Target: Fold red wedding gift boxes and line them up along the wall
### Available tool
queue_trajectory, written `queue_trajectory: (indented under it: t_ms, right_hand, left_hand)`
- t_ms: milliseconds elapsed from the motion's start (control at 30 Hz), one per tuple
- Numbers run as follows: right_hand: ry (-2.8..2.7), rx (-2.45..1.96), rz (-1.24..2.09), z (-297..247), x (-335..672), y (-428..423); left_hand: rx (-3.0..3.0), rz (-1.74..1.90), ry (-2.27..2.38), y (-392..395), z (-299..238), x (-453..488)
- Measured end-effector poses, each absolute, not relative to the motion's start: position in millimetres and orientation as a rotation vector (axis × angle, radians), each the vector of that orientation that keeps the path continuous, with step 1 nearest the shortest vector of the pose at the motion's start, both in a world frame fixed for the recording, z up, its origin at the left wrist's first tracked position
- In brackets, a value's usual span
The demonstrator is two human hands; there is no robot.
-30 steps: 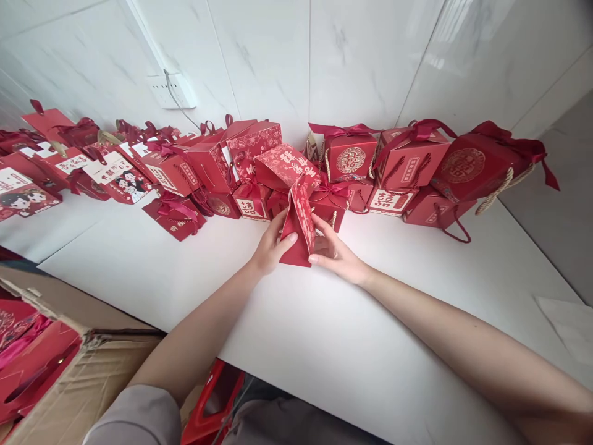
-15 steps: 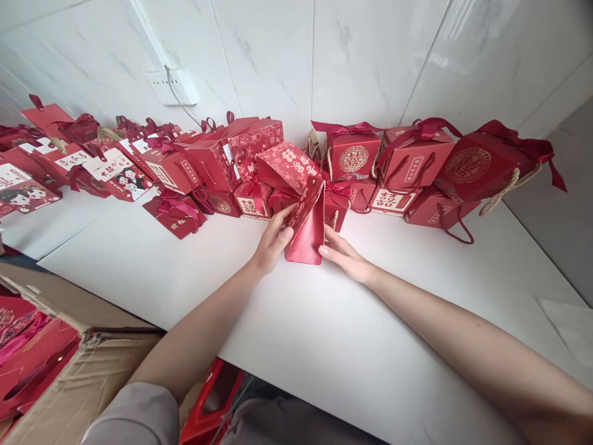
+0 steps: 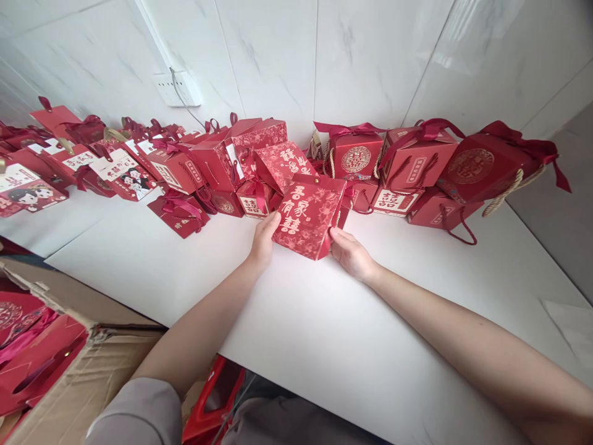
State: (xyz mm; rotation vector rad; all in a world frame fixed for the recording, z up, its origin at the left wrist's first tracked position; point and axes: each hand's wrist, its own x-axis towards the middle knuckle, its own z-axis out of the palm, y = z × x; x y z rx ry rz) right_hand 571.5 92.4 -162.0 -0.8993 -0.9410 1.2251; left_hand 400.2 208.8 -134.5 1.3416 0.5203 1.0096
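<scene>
Between my two hands is a red gift box [image 3: 308, 216] with a pale flower pattern and large cream characters, its printed front facing up toward me and tilted. My left hand [image 3: 265, 242] grips its left edge, thumb on the front. On the lower right edge, my right hand [image 3: 351, 252] holds the box with its thumb near the corner; its other fingers are partly hidden. Just behind stands another flowered red box [image 3: 283, 162], partly covered by the held one.
Red gift boxes with ribbons, such as one with a round emblem [image 3: 356, 158], are stacked along the tiled wall. More boxes [image 3: 127, 176] crowd the left. A cardboard carton [image 3: 92, 364] of red packaging stands lower left. A socket [image 3: 176, 89] with a cable is on the wall.
The box has been turned in my hands: its pink inside and open side faced me before, and now the printed front does. Both hands have shifted their hold slightly.
</scene>
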Motion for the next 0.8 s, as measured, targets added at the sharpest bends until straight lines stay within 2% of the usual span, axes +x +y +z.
queue_trajectory:
  t_ms: [333,633,800]
  right_hand:
    - [-0.874,-1.030,1.094,-159,583,98]
    - [-0.804,-0.935,1.210,-157,582,98]
    - [-1.021,-0.896,1.160,-159,583,96]
  left_hand:
    - [1.451,0.965,0.396,203,-135,398]
    - [1.484,1.029,0.437,201,-130,397]
    - [1.538,1.000,0.588,204,-127,397]
